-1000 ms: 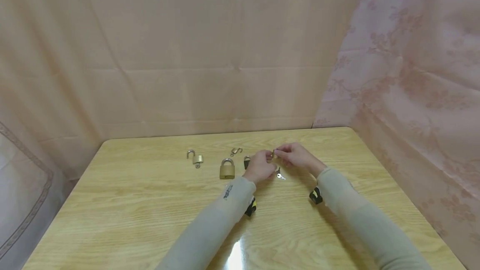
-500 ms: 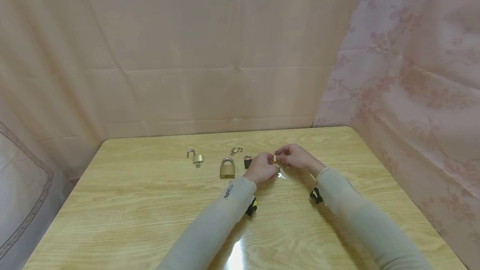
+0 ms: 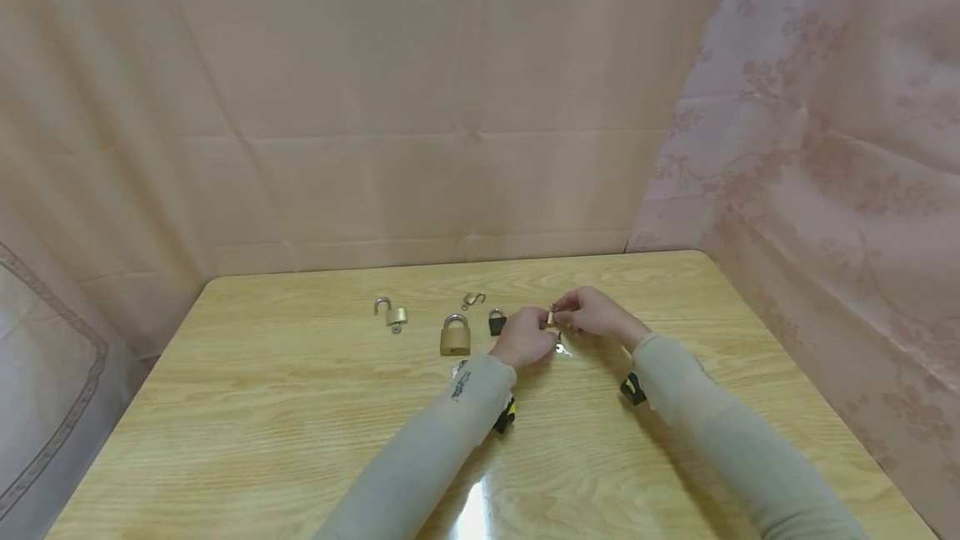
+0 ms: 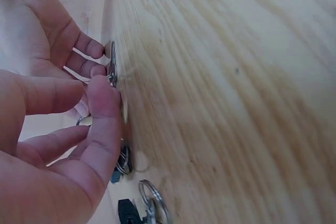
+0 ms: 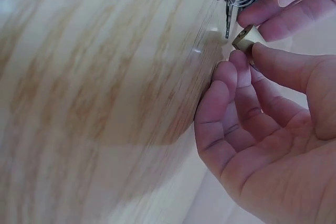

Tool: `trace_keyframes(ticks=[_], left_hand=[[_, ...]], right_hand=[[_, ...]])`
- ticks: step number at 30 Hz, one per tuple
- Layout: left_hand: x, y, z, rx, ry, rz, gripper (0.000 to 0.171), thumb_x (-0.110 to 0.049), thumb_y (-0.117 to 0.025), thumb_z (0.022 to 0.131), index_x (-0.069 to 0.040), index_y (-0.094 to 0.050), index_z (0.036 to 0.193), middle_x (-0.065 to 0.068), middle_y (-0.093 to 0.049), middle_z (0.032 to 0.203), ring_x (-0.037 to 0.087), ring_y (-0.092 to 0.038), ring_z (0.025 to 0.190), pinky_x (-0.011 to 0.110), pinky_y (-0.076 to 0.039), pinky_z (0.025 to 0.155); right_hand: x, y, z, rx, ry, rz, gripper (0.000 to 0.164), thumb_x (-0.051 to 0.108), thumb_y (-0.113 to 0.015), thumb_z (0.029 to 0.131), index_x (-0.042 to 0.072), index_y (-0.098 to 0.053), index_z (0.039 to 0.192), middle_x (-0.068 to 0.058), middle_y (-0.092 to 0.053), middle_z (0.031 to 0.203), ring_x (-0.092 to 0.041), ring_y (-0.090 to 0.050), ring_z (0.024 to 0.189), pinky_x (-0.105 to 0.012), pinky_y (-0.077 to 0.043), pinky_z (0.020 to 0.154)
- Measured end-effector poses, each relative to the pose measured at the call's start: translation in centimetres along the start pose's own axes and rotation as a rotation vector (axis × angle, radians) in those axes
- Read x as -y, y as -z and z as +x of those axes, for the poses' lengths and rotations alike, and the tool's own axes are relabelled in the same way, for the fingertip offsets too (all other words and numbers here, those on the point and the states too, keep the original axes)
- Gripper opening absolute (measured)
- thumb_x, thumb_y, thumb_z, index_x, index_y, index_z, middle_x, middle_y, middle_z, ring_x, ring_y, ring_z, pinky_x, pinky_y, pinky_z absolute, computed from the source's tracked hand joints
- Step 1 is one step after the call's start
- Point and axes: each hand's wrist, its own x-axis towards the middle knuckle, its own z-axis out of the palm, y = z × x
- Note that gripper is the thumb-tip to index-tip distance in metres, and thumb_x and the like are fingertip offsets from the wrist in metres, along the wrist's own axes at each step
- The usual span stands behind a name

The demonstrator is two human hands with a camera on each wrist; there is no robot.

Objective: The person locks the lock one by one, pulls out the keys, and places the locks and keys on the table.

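- The right hand has its grip on a small brass padlock, pinched between thumb and fingers near the far side of the bench.
- The left hand is at the opposite side of that lock, fingertips close to it; whether its grip grasps anything, I cannot tell.
- A set of keys lies just beside the left hand, on the near side of the lock.
- Left of that hand sit a black padlock and a large brass padlock, shackles pointing away from the person.
- Behind them lies a tiny open padlock; farther left, another open padlock.
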Motion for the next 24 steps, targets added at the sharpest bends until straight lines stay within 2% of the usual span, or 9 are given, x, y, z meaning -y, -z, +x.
trace_keyframes(ticks=[9,12,15,16,19,22,24], left_hand=[[-0.4,-0.3,-0.2,0.007,0.007,0.100,0.002,-0.006,-0.066,0.089,-0.005,-0.066,0.090,0.003,-0.050,0.071,0.017,-0.048,0.063,0.029,-0.039,0.055],[-0.5,-0.1,-0.3,0.004,-0.001,0.118,0.013,-0.009,-0.066,0.091,0.001,-0.068,0.100,0.009,-0.060,0.084,0.021,-0.054,0.073,0.034,-0.046,0.065],[-0.5,0.3,-0.6,0.001,-0.020,0.127,0.030,-0.011,-0.067,0.092,0.002,-0.068,0.120,0.013,-0.068,0.108,0.023,-0.061,0.093,0.038,-0.052,0.083],[-0.5,0.5,-0.8,0.002,-0.027,0.129,0.035,-0.011,-0.066,0.093,0.001,-0.066,0.126,0.012,-0.068,0.115,0.023,-0.062,0.101,0.039,-0.052,0.089],[-0.3,1.7,-1.0,-0.005,-0.067,0.167,0.038,-0.012,-0.063,0.096,-0.002,-0.063,0.133,0.009,-0.069,0.122,0.022,-0.063,0.111,0.038,-0.052,0.096],[-0.4,3.9,-1.2,-0.022,-0.089,0.204,0.033,-0.012,-0.061,0.099,-0.002,-0.064,0.131,0.008,-0.070,0.117,0.023,-0.066,0.108,0.037,-0.054,0.092],[-0.4,5.7,-1.0,-0.047,-0.099,0.266,0.030,-0.012,-0.061,0.100,-0.003,-0.066,0.128,0.008,-0.071,0.113,0.022,-0.067,0.103,0.037,-0.054,0.089]], right_hand=[[0.5,0.2,-0.2,0.001,-0.038,-0.099,0.024,0.008,-0.063,0.099,-0.008,-0.068,0.115,-0.008,-0.066,0.082,-0.014,-0.056,0.064,-0.024,-0.045,0.056],[0.5,0.2,-0.1,-0.008,-0.042,-0.126,0.026,0.010,-0.064,0.098,-0.008,-0.066,0.117,-0.008,-0.068,0.085,-0.014,-0.058,0.065,-0.025,-0.047,0.057],[0.4,0.1,-0.1,-0.020,-0.048,-0.150,0.027,0.011,-0.064,0.099,-0.006,-0.064,0.120,-0.009,-0.069,0.089,-0.016,-0.061,0.068,-0.026,-0.049,0.059],[0.5,0.1,-0.1,-0.027,-0.050,-0.156,0.027,0.011,-0.064,0.099,-0.005,-0.064,0.121,-0.009,-0.070,0.091,-0.017,-0.062,0.069,-0.027,-0.050,0.061],[0.8,0.0,-0.1,-0.053,-0.002,-0.224,0.026,0.011,-0.063,0.099,-0.004,-0.064,0.120,-0.010,-0.069,0.094,-0.020,-0.063,0.076,-0.033,-0.053,0.068],[1.6,-0.2,0.1,-0.085,0.088,-0.311,0.025,0.013,-0.064,0.099,-0.002,-0.066,0.119,-0.010,-0.069,0.098,-0.022,-0.065,0.085,-0.040,-0.054,0.079],[2.3,-0.3,0.6,-0.093,0.136,-0.355,0.025,0.014,-0.063,0.100,0.000,-0.067,0.120,-0.009,-0.069,0.100,-0.022,-0.065,0.089,-0.043,-0.054,0.083]])
